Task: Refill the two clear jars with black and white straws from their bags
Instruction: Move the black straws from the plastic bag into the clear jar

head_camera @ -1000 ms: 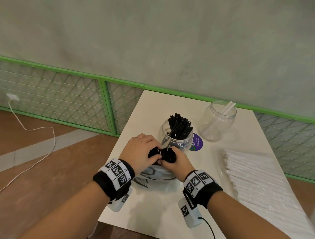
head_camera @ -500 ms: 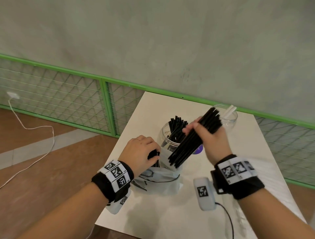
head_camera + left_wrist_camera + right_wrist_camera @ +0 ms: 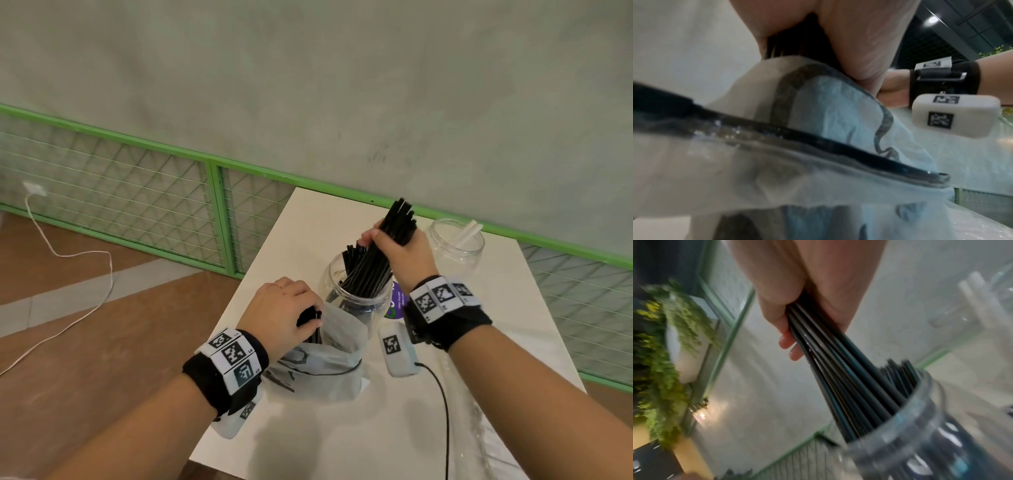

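Fingers (image 3: 786,342) of R hand (image 3: 400,255) grip black straws (image 3: 373,270) in jar (image 3: 356,298).

Soft even daylight; blurred wrist views

We see a smooth, matt off-white bench (image 3: 342,219) carrying a clear, glossy plastic jar (image 3: 334,274) of black straws (image 3: 373,267), which look like smooth plastic with a faint sheen. Beside it lies a thin, crinkled, translucent film bag (image 3: 329,363) with dark print. A second clear glossy jar (image 3: 452,253) holds matt white straws (image 3: 469,233). Our wrists wear black cloth bands (image 3: 219,383) with paper-like printed markers and smooth white plastic housings (image 3: 397,349). The wall (image 3: 308,85) looks matt and rough; the railing (image 3: 219,212) is green painted metal.
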Demonstrator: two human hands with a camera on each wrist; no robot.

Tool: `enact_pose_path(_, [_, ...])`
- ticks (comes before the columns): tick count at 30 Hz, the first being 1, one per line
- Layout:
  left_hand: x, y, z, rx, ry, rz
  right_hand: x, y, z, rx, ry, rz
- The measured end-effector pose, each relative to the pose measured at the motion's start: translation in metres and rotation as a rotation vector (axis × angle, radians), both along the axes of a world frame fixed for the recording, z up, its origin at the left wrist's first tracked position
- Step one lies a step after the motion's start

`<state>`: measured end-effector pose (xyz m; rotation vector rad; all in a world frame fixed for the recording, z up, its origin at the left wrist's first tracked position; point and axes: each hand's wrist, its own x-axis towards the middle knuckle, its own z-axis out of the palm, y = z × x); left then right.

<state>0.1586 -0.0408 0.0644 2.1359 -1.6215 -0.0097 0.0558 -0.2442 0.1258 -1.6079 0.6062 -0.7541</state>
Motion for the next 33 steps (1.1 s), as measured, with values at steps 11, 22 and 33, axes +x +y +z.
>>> enact_pose_path(11, [0.004,0.002,0.001,0.014,-0.002,0.015,-0.014,0.0,-0.042,-0.32,0.167,-0.001])
enact_pose_path(22, [0.004,0.002,0.002,0.032,-0.012,0.026,-0.019,0.001,-0.061,-0.79,0.619,0.341])
enact_pose_path(33, [0.004,0.002,0.0,0.028,-0.028,0.04,0.039,-0.008,-0.05,-1.215,0.931,0.401])
